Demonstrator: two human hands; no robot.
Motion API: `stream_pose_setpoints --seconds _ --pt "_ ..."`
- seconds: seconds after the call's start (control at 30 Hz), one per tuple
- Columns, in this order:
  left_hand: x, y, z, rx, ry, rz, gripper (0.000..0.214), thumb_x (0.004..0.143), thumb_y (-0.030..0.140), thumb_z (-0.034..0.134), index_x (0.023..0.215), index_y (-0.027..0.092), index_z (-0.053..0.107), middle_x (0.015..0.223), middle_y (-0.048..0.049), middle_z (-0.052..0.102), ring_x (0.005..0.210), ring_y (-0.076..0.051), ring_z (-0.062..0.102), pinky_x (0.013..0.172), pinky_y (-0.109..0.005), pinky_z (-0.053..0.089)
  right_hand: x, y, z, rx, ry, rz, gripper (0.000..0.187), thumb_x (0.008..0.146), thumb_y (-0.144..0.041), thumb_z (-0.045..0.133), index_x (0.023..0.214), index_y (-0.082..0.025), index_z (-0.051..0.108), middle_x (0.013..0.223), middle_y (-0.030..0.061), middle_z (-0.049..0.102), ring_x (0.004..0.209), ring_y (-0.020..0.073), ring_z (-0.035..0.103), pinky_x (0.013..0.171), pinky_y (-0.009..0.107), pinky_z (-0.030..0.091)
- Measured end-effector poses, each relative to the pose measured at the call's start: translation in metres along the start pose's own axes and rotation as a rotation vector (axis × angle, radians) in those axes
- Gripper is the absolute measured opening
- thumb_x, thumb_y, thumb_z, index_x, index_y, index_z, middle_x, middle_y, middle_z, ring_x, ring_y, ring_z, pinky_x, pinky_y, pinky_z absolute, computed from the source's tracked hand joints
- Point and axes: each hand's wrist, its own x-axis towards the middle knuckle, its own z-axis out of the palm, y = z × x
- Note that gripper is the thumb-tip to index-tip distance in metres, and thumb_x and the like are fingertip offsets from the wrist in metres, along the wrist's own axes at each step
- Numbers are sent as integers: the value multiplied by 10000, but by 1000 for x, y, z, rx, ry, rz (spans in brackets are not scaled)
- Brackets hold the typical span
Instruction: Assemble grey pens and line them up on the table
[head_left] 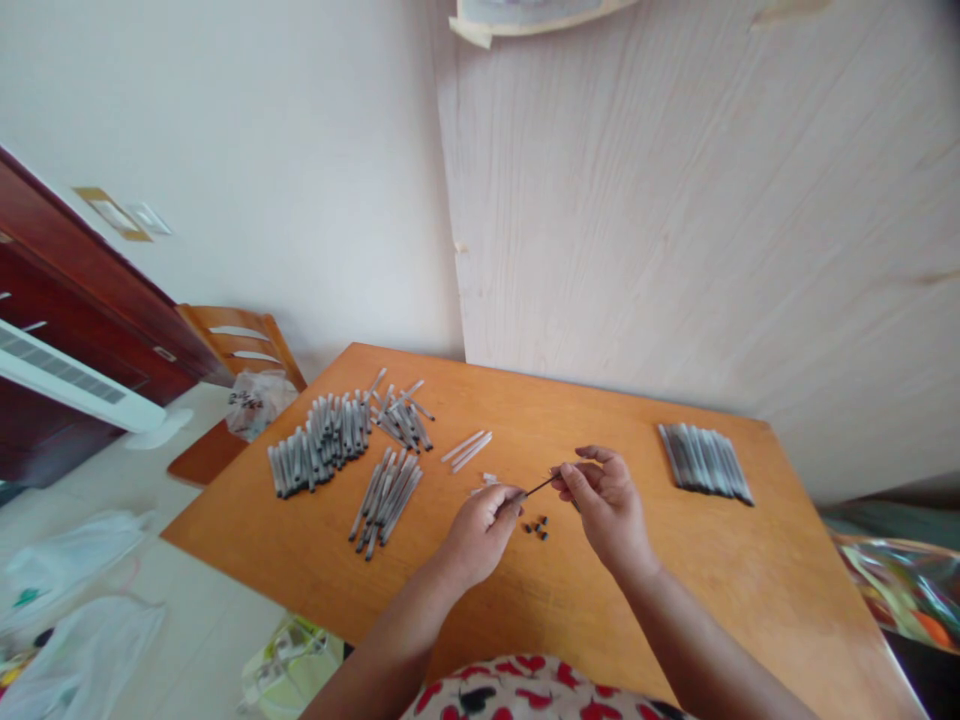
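Observation:
A thin dark pen refill (541, 486) stretches between my two hands above the wooden table. My left hand (480, 530) pinches its lower left end. At the upper right end, the thumb and fingertips of my right hand (609, 505) close on it, other fingers partly raised. Several small black pen caps or plugs (537, 527) lie on the tabletop between my hands. Just beyond my left hand are a few small white pieces (489, 479), partly hidden by it. Slightly farther off, white pen barrels (468, 451) lie side by side.
Piles of clear pens with black ends (322, 440) cover the table's left side, with another bunch (386, 495) nearer me. A neat row of pens (705, 462) lies at the right. A wooden chair (240, 340) stands past the left edge; plastic bags (82, 650) are on the floor.

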Motion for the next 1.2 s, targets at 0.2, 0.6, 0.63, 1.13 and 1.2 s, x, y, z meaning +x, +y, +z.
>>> stream_pose_setpoints --seconds 0.2,0.6,0.63,1.13,1.2 --pt "3 1 2 -105 15 -48 262 871 380 581 1038 204 681 975 -71 709 910 -202 635 809 -305 474 -6 23 4 -209 -101 -72 318 911 -478 582 1080 -209 600 886 64 713 766 183 669 686 326 543" --pt "5 -16 7 -171 60 -26 224 889 389 574 973 181 575 929 -66 656 865 -171 622 760 -288 472 -17 25 9 -526 -374 -351 382 938 -209 468 1271 -250 651 1071 93 701 985 213 663 895 372 531" --pt "5 -16 7 -175 61 -27 221 888 387 576 967 181 571 920 -63 652 855 -169 619 752 -285 470 -17 26 9 -527 -374 -347 391 935 -205 466 1280 -250 645 1074 92 700 985 212 662 889 369 533" --pt "5 -15 -3 -253 196 -109 302 850 456 612 957 180 549 861 -50 664 756 -142 593 680 -263 459 -12 63 -20 -1045 -331 -212 191 918 -267 526 961 -219 705 950 71 668 912 211 623 805 322 463" --pt "5 -17 -5 -246 203 -106 303 851 456 613 960 181 550 855 -45 666 724 -133 579 688 -268 462 -17 64 -16 -1150 -391 -234 181 918 -276 543 959 -234 715 956 72 657 966 224 599 853 334 436"
